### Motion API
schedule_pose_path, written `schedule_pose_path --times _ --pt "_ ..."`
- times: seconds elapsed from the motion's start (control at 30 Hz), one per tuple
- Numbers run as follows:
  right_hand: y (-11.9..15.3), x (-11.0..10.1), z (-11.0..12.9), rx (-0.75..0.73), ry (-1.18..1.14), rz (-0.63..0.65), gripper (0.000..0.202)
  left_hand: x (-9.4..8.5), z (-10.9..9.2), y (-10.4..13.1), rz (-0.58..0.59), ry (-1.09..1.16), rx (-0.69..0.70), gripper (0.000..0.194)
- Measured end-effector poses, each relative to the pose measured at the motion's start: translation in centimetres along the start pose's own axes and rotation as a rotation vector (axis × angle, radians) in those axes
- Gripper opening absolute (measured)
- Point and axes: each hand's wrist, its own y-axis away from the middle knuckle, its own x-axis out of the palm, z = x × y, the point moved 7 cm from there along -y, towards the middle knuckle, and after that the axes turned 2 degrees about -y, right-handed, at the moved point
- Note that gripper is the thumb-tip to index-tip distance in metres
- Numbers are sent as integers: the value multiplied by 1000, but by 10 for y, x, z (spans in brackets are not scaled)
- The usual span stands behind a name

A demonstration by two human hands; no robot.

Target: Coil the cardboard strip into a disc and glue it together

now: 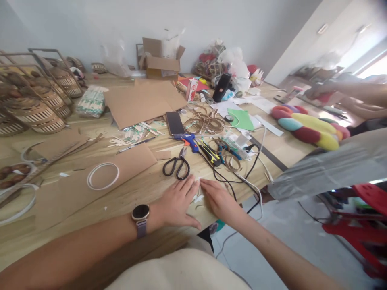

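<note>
We laid our left hand (pixel 178 201) on the counter (pixel 154 181), its grip apart, thumb spread; whether our right hand (pixel 216 197) had its grip clamped, we could not tell. Between them lay white scraps (pixel 198 198), seemingly light, flimsy, probably best pinched by an edge.

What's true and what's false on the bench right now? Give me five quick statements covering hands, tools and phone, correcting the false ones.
1. White scraps lie between the left hand and the right hand. True.
2. The right hand holds the glue gun. False: the glue gun lies on the table.
3. The scissors have red handles. False: the scissors have black ones.
4. The white ring lies on cardboard. True.
5. The phone screen is lit. False: the phone shows a dark screen.
</note>
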Motion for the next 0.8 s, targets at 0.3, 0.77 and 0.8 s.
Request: schedule_pose_path --times 0.3,0.77,0.8 --pt "5 -97 -70 203 469 -441 27 -5 -14 -33 -17 -65 -218 120" --pt "8 -106 -23 92 409 -530 27 -5 -15 -39 -84 3 -135 69" --pt "17 -89 -11 74 331 -475 25 -4 -14 -40 -86 10 -125 68"
